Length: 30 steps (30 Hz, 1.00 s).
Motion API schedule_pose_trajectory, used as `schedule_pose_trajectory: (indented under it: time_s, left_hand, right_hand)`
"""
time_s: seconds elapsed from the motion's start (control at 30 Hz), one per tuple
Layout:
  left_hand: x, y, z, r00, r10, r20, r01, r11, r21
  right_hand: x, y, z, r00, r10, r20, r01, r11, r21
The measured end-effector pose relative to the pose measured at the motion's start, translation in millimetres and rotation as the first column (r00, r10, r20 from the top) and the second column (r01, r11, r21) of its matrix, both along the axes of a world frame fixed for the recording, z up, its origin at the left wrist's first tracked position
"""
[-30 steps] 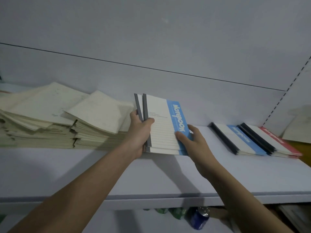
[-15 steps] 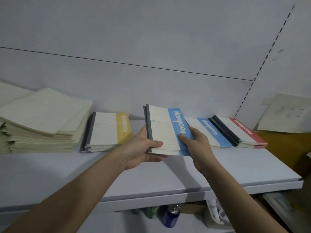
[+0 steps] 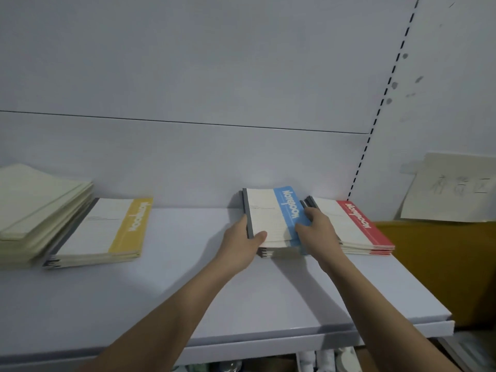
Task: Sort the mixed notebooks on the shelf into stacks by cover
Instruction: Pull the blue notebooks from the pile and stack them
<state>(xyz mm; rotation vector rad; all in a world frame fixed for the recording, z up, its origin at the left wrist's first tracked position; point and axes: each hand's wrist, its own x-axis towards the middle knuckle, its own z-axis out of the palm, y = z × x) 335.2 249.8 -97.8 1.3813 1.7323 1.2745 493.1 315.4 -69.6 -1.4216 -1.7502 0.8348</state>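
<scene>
Both my hands hold a blue-striped notebook (image 3: 271,213) that lies on top of the blue stack (image 3: 279,251) on the white shelf (image 3: 188,291). My left hand (image 3: 243,244) grips its dark spine edge, thumb on the cover. My right hand (image 3: 315,228) grips its blue right side. Right beside it lies a stack of red-striped notebooks (image 3: 357,226). A stack of yellow-striped notebooks (image 3: 107,232) sits further left.
Piles of plain cream notebooks (image 3: 35,210) fill the shelf's left end. A paper sign (image 3: 451,189) leans at the far right above a yellow surface (image 3: 442,264). Bottles and cans show under the shelf's front edge.
Both hands carried the blue notebook to the right and down onto the blue stack. The view turned right, so the yellow stack and cream piles slid left.
</scene>
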Motion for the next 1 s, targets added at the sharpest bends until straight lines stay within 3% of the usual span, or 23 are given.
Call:
schedule_pose_trajectory:
  time_s: [0.1,0.17,0.27,0.33,0.53,0.8,1.0]
  left_hand:
    - [6.4,13.7,-18.5,0.913,0.056,-0.404,-0.108,0.989,-0.106]
    - [9.6,15.1,-26.7,0.877,0.018,-0.481,-0.093,0.987,-0.132]
    - [6.4,18.1,-32.2,0.871,-0.005,-0.491,-0.05,0.994,-0.098]
    - [4.8,21.4,-35.8,0.85,-0.006,-0.527,-0.055,0.993,-0.1]
    - [5.2,24.5,-41.2,0.803,-0.036,-0.595,-0.036,0.993,-0.11]
    - [9.7,26.2,-42.9,0.794,0.008,-0.608,-0.031,0.999,-0.027]
    - [11.0,18.4,-34.8,0.843,0.021,-0.537,-0.007,1.0,0.028]
  right_hand:
    - [-0.1,14.4,-17.9,0.922,-0.055,0.383,-0.016,0.983,0.18]
    - [-3.7,15.6,-37.6,0.899,-0.074,0.431,-0.033,0.971,0.237]
    - [-7.3,14.5,-55.4,0.905,-0.16,0.393,0.014,0.937,0.348]
    - [-7.5,16.8,-55.9,0.909,-0.198,0.366,0.071,0.941,0.332]
    - [-0.7,23.0,-61.9,0.94,-0.125,0.317,0.04,0.965,0.261]
    - [-1.0,27.0,-67.1,0.931,-0.141,0.336,0.023,0.943,0.331]
    - [-5.2,14.7,-56.1,0.922,-0.24,0.303,0.019,0.811,0.584]
